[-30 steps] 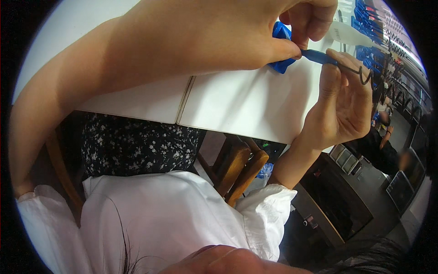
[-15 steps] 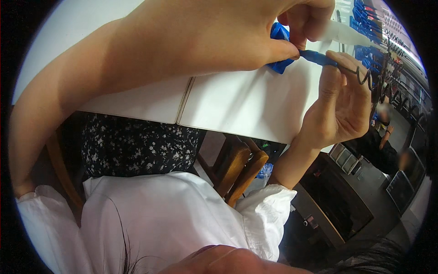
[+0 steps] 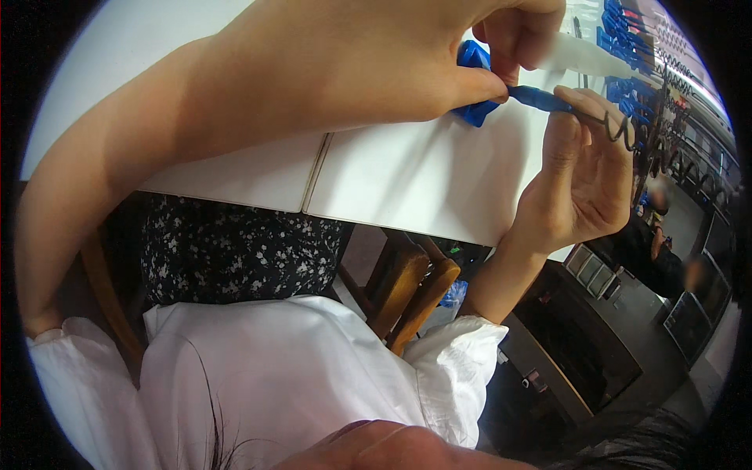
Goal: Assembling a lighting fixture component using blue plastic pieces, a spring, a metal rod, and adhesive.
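Note:
My left hand (image 3: 439, 66) reaches across from the left, its thumb and fingers closed at the left end of a slim blue tapered piece (image 3: 536, 98). My right hand (image 3: 583, 168) pinches the other end between thumb and forefinger, where a black coiled cord (image 3: 619, 129) leads off it. Part of a blue angular plastic piece (image 3: 479, 110) shows behind my left thumb; whether that hand holds it too is hidden. A whitish translucent tapered thing (image 3: 587, 56) sticks out to the right from my left fingers, blurred.
Both hands are over a white table (image 3: 407, 180) with a seam. Several blue plastic pieces (image 3: 623, 43) with coiled cords lie at the far right. A wooden chair (image 3: 399, 286) stands below the near edge. Another person (image 3: 646, 243) is in the right background.
Both hands, the slim blue piece and the angular blue piece have shifted slightly left. The grips look the same. The person in the background has moved an arm.

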Available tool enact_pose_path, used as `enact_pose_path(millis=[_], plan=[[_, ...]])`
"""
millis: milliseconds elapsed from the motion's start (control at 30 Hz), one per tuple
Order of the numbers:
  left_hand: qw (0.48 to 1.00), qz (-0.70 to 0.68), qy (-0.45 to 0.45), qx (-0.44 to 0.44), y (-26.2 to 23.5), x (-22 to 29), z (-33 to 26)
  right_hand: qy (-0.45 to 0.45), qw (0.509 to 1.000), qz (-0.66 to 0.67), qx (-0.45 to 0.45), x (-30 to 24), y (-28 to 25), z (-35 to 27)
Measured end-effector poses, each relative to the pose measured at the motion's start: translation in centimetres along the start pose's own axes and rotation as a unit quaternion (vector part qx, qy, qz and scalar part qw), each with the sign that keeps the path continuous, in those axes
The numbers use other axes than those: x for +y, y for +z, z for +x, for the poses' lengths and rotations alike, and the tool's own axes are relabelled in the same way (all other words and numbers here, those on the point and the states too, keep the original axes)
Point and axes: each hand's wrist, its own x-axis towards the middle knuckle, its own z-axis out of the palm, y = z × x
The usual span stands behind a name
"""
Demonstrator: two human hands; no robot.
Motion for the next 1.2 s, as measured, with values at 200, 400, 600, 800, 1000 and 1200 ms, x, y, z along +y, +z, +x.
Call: enact_pose_path(millis=[200,400,600,800,1000,1200], plan=[[0.986,0.14,0.087,0.024,-0.1,0.4,0.0,-0.006,1.0,0.027,-0.007,0.2,-0.2,0.1],[0.997,0.058,0.043,0.014,-0.9,1.0,0.7,-0.027,0.999,0.032,0.009,0.9,-1.2,0.1],[0.996,0.079,-0.004,-0.028,-1.2,2.2,1.7,-0.019,1.0,-0.005,-0.001,0.7,-1.7,0.2],[0.995,0.081,-0.016,-0.046,-1.0,2.4,1.9,0.039,0.999,-0.011,0.03,-0.7,-0.8,0.3],[0.984,-0.024,0.173,0.026,0.7,-0.9,3.1,-0.01,0.999,-0.036,0.023,0.3,-2.0,0.7],[0.994,0.106,0.011,-0.036,-0.9,3.8,2.7,0.043,0.99,-0.114,0.071,0.5,-4.7,-0.6]])
